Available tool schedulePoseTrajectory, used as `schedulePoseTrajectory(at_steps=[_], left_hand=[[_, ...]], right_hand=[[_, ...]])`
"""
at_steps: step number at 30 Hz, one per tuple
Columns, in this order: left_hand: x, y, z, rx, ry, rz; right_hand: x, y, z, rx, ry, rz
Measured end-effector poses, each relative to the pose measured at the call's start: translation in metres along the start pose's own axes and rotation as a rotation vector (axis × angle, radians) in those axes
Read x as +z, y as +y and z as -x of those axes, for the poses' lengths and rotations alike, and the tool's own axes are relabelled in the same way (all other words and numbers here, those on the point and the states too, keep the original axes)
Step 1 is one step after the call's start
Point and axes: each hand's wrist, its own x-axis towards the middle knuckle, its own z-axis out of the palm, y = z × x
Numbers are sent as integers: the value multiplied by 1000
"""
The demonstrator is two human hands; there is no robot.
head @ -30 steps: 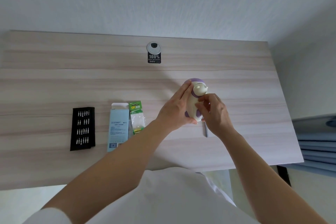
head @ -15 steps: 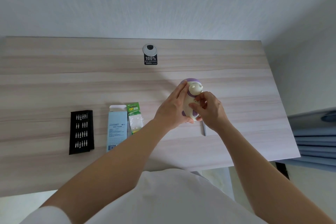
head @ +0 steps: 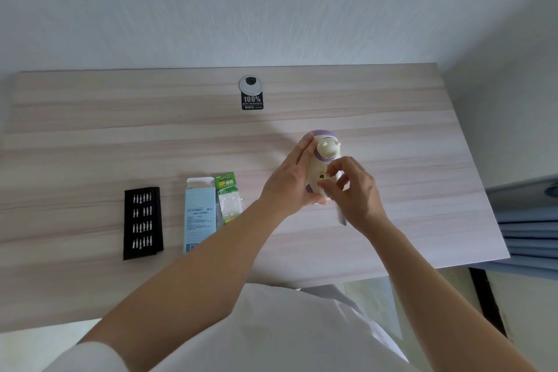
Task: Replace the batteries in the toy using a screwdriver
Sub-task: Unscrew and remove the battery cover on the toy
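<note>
A cream and purple toy (head: 322, 157) is held upright above the wooden table (head: 90, 142), right of centre. My left hand (head: 290, 181) grips its left side, fingers running up the body and thumb under the base. The curled fingers and thumb of my right hand (head: 353, 190) pinch at a small dark opening (head: 323, 177) in the toy's body; what lies between the fingertips is too small to tell. A grey screwdriver (head: 342, 217) lies on the table, mostly hidden beneath my right hand. A green battery pack (head: 229, 196) lies left of my hands.
A light blue box (head: 199, 214) lies beside the battery pack. A black tray of screwdriver bits (head: 142, 222) lies further left. A grey cable grommet with a black sticker (head: 251, 92) sits near the back edge. The table's right edge borders a blue-grey stack (head: 531, 229).
The camera view has shifted slightly. My right hand has moved its fingertips lower on the toy, from near the neck to the dark opening. My left hand keeps holding the toy.
</note>
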Motion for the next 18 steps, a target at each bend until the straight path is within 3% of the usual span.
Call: schedulePoseTrajectory(at_steps=[10, 15, 18], left_hand=[[-1, 0, -2, 4, -23, -36], [1, -1, -2, 33, -23, -55], [0, 0, -1, 25, -11, -43]], right_hand=[[-13, 5, 21, -203, 112, 63], [-42, 12, 47, 2, 216, -129], [-58, 33, 54, 246, 239, -287]])
